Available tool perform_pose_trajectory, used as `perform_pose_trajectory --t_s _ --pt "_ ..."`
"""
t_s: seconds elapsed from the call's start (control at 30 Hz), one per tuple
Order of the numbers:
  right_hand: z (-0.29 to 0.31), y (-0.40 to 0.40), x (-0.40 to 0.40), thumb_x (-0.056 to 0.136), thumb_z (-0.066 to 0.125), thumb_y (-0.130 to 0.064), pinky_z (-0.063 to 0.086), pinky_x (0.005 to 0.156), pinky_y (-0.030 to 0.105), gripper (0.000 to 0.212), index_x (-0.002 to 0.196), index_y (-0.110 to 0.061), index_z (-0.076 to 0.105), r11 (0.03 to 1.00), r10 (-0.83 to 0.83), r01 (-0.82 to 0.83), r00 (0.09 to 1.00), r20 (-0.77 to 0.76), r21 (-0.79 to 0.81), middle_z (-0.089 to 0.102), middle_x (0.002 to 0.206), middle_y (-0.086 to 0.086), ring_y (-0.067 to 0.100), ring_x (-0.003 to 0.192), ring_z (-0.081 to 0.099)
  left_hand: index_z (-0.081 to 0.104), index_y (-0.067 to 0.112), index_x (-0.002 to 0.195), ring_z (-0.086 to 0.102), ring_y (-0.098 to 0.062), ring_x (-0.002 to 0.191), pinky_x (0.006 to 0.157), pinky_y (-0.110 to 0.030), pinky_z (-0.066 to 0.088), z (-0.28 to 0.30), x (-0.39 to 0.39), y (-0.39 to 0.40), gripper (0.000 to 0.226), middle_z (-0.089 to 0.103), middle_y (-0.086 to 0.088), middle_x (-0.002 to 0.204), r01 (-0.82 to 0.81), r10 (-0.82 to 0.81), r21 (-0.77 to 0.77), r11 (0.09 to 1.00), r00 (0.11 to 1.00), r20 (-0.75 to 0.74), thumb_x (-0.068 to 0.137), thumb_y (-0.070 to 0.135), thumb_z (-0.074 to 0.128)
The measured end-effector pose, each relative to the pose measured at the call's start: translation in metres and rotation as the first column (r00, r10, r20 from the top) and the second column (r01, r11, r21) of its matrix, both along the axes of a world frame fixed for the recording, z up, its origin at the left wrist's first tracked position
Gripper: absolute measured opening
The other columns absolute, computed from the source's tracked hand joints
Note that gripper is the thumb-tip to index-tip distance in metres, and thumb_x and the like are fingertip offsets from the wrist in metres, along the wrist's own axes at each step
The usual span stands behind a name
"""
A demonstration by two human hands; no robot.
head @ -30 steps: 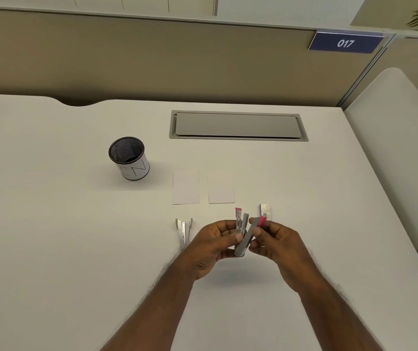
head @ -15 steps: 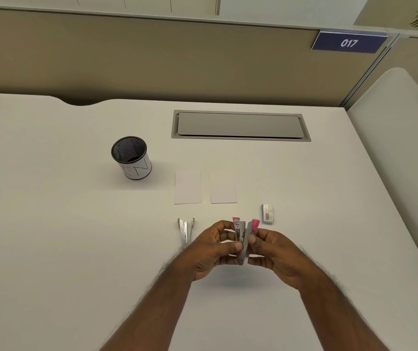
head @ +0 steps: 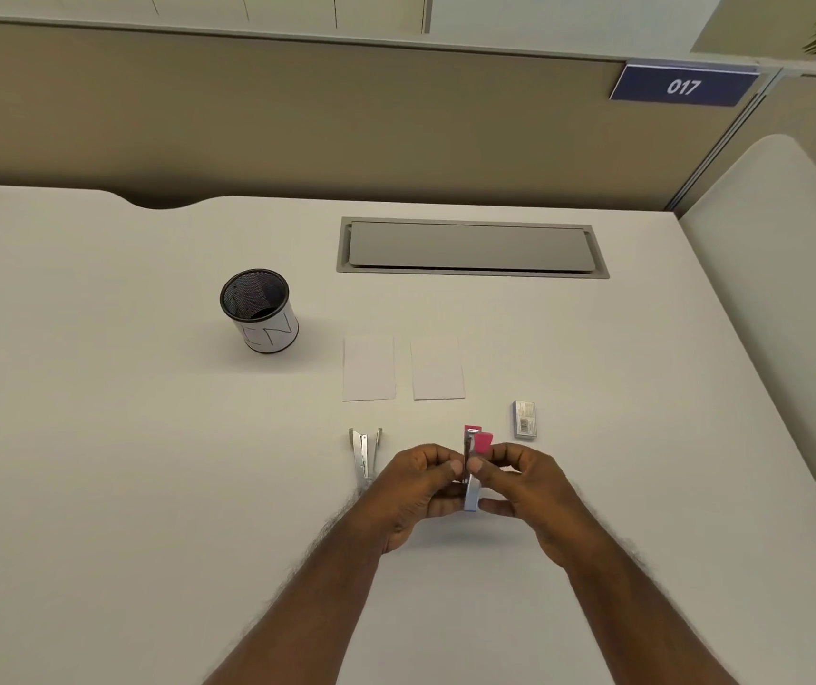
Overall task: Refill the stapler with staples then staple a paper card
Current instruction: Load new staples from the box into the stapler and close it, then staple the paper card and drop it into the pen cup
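We held the pink stapler (head: 474, 464) above the desk (head: 149, 462), left hand (head: 423, 491) and right hand (head: 519, 487) both pinching it, and we judged it best closed slowly, with steady pressure, so the staples would not slip.

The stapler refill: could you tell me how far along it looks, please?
Both hands, left hand and right hand, grip the pink stapler; whether staples are loaded can't be seen. The staple box lies on the desk. Both paper cards lie flat, not yet stapled.
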State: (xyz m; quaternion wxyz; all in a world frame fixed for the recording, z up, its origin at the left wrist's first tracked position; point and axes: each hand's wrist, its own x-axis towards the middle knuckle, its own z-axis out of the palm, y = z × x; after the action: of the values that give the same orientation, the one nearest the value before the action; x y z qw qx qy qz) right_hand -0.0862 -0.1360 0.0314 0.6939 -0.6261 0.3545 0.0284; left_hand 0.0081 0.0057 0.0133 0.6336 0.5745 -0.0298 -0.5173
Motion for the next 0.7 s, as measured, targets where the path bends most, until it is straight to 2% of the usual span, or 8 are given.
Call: perform_pose_trajectory --t_s 0.07,0.17,0.27,0.33,0.43,0.53,0.6,0.7 --pt "-0.006 0.005 0.005 0.079 0.078 -0.032 0.059 0.064 0.028 0.024 0.092 -0.013 0.073 0.996 -0.044 0.042 0.998 -0.033 -0.076 0.075 0.089 0.008 0.019 0.080 0.074 0.065 0.000 0.112 0.072 -0.030 0.099 0.090 -0.042 0.058 0.001 0.000 -0.002 0.022 0.073 -0.018 0.108 0.016 -0.018 0.066 0.998 0.999 0.033 0.100 0.016 0.053" --pt "-0.019 0.008 0.012 0.076 0.079 -0.034 0.060 0.068 0.032 0.020 0.082 -0.016 0.072 0.954 -0.043 0.008 0.993 -0.111 -0.300 0.072 0.081 0.002 0.019 0.077 0.071 0.067 0.003 0.112 0.072 -0.027 0.098 0.093 -0.042 0.056 -0.001 -0.001 -0.003 0.025 0.073 -0.016 0.108 0.021 -0.028 0.140 0.990 0.998 0.051 0.101 0.018 0.052" --pt "-0.029 0.014 0.018 0.074 0.079 -0.038 0.054 0.065 0.025 0.019 0.078 -0.025 0.066 0.865 -0.022 -0.068 0.985 -0.173 -0.496 0.069 0.077 -0.010 0.011 0.074 0.066 0.071 0.010 0.106 0.074 -0.020 0.092 0.084 -0.033 0.060 -0.002 0.001 -0.004 0.020 0.076 -0.011 0.102 -0.023 0.008 0.198 0.980 0.997 0.074 0.098 0.009 0.052" --pt "-0.034 0.020 0.020 0.074 0.078 -0.043 0.051 0.063 0.025 0.022 0.079 -0.026 0.064 0.806 -0.011 -0.109 0.980 -0.199 -0.582 0.067 0.076 -0.012 0.009 0.072 0.064 0.073 0.021 0.094 0.074 -0.016 0.087 0.077 -0.026 0.059 -0.002 0.003 -0.005 0.031 0.077 -0.007 0.096 -0.065 0.049 0.207 0.976 0.995 0.081 0.092 0.000 0.050" --pt "-0.042 0.027 0.022 0.078 0.072 -0.044 0.051 0.065 0.030 0.024 0.083 -0.026 0.058 0.695 0.004 -0.186 0.967 -0.255 -0.695 0.061 0.082 -0.010 0.011 0.074 0.059 0.074 0.023 0.095 0.065 -0.019 0.091 0.083 -0.031 0.052 -0.003 0.006 -0.007 0.034 0.074 -0.013 0.106 -0.089 0.030 0.274 0.958 0.976 0.215 0.091 0.003 0.047" --pt "-0.046 0.035 0.023 0.084 0.064 -0.049 0.048 0.064 0.028 0.025 0.086 -0.026 0.055 0.634 0.009 -0.229 0.957 -0.289 -0.739 0.058 0.085 -0.008 0.012 0.074 0.058 0.066 0.020 0.114 0.056 -0.018 0.112 0.090 -0.021 0.040 -0.005 0.005 -0.008 0.030 0.064 -0.003 0.118 -0.119 -0.120 0.401 0.908 0.845 0.522 0.094 0.009 0.048" --pt "-0.047 0.041 0.022 0.089 0.054 -0.053 0.051 0.066 0.033 0.028 0.085 -0.026 0.053 0.618 0.008 -0.227 0.959 -0.283 -0.752 0.058 0.085 -0.007 0.014 0.075 0.058 0.054 0.015 0.136 0.044 -0.016 0.133 0.104 -0.018 0.029 -0.006 0.004 -0.010 0.041 0.052 -0.001 0.141 -0.156 -0.181 0.416 0.896 0.729 0.661 0.095 0.013 0.049" --pt "-0.052 0.046 0.018 0.092 0.047 -0.051 0.051 0.069 0.030 0.026 0.091 -0.025 0.052 0.562 0.038 -0.285 0.947 -0.320 -0.776 0.057 0.096 -0.006 0.015 0.082 0.057 0.030 0.015 0.152 0.010 -0.020 0.151 0.120 -0.033 0.005 -0.010 0.008 -0.017 0.055 0.018 -0.003 0.163 -0.118 -0.397 0.510 0.852 0.488 0.777 0.099 0.020 0.043"
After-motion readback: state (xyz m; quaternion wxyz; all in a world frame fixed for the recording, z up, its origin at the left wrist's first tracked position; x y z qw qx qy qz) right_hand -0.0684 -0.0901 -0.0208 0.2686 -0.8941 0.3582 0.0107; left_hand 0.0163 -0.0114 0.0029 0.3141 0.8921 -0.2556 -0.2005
